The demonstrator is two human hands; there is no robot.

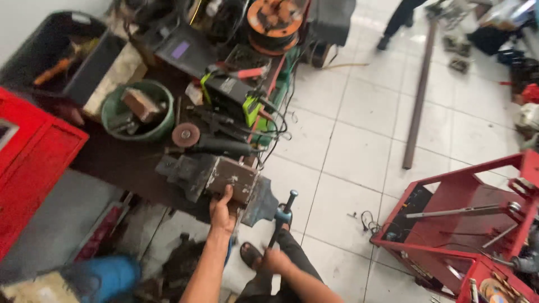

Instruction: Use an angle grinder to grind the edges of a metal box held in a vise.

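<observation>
Left hand [222,212] rests on rusty metal block [233,180], fingers bent over its near edge, holding it. Block sits in vise [193,174] at worktop [120,163] edge. Right hand [275,259] closed around vise handle [282,219]. Block looks set in place; cannot tell if vise is tight yet. Grinder [210,143] lies just behind, untouched.

A dark workbench [120,160] carries a vise [224,182] at its near right edge, an angle grinder [210,143] just beyond, and a green bowl [137,109] farther left. A long metal bar [418,95] lies on the white tiled floor [348,129] to the right.
</observation>
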